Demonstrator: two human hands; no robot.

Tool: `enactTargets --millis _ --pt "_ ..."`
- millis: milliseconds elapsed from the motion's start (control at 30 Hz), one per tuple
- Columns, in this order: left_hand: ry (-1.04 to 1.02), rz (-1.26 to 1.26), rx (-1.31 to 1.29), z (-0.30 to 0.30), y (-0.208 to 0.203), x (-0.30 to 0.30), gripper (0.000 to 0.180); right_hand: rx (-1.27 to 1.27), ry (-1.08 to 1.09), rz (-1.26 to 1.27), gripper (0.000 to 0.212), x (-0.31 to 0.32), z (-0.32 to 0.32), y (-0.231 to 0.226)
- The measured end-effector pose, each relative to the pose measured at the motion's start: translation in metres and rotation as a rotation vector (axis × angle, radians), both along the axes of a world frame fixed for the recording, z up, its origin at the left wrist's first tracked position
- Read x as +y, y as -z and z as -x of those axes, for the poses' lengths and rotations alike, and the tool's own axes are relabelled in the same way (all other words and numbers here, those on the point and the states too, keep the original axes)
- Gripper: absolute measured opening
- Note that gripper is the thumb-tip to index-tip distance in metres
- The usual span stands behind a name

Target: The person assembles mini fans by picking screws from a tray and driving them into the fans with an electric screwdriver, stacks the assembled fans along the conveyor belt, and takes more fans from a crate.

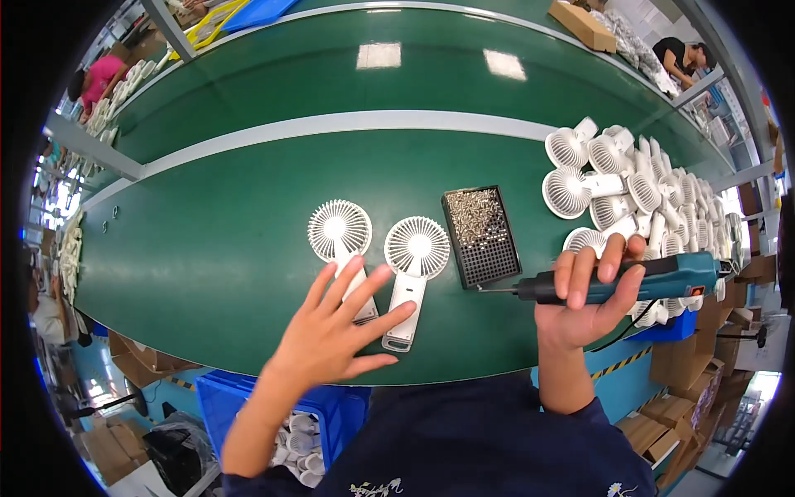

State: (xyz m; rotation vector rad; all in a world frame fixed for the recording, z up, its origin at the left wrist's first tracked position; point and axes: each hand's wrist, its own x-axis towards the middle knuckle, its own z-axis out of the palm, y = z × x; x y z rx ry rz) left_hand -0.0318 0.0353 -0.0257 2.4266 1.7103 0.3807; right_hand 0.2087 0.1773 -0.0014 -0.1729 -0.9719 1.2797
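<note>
My right hand [590,290] is wrapped round a teal and black electric screwdriver [671,277], whose thin bit points left, its tip by the near edge of a black screw tray [489,269]. Small metal screws [478,217] fill the tray's far part, and rows of holes show in its near part. My left hand [335,327] is spread open above a white handheld fan [339,232], hiding part of its handle. Just right of that hand lies a second white handheld fan [416,247], its handle toward me and partly behind my fingertips.
Many white fans [613,178] are heaped along the right side of the green table [207,248]. A blue bin [228,414] with white parts stands below the near edge at left. A pale rail [348,122] crosses behind. Other people work at the far left and far right.
</note>
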Motion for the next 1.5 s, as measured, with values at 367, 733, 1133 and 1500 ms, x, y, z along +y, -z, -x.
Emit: enactTargets --millis 367,733,1133,1500 --pt "0.059 0.077 0.082 -0.019 0.022 0.032 0.084 -0.056 -0.257 -0.272 0.067 0.014 0.001 0.01" --pt "-0.08 -0.264 -0.465 -0.035 0.014 0.061 0.039 -0.102 -0.383 -0.126 0.069 0.019 0.035 0.009" --pt "0.005 -0.06 -0.718 -0.024 0.028 0.074 0.026 0.018 -0.217 0.009 0.049 0.013 0.051 0.003" --pt "-0.004 -0.136 -0.737 -0.02 0.03 0.069 0.029 0.123 -0.063 0.021 0.048 0.004 0.057 -0.004"
